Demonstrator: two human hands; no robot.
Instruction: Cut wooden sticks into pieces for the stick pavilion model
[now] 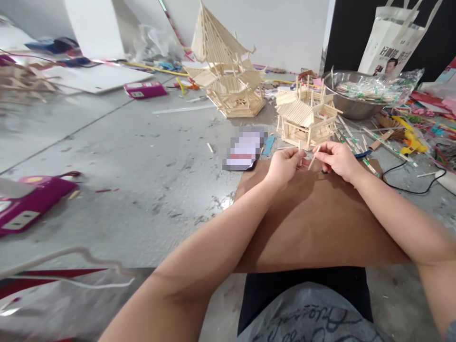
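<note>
My left hand pinches a short wooden stick upright between thumb and fingers. Close by on the right, my right hand grips another thin wooden stick, which slants down to the left. Both hands hover above the far part of a brown board. Just beyond them stands a partly built wooden-stick pavilion, with bare posts rising from its top. A taller stick pagoda with a pointed roof is farther back to the left. Something small and dark shows under my right fingers; I cannot make it out.
A phone lies left of the board beside a blue strip. A steel bowl of packaged sticks, a yellow glue gun and a black cable are on the right. Purple power strips lie left.
</note>
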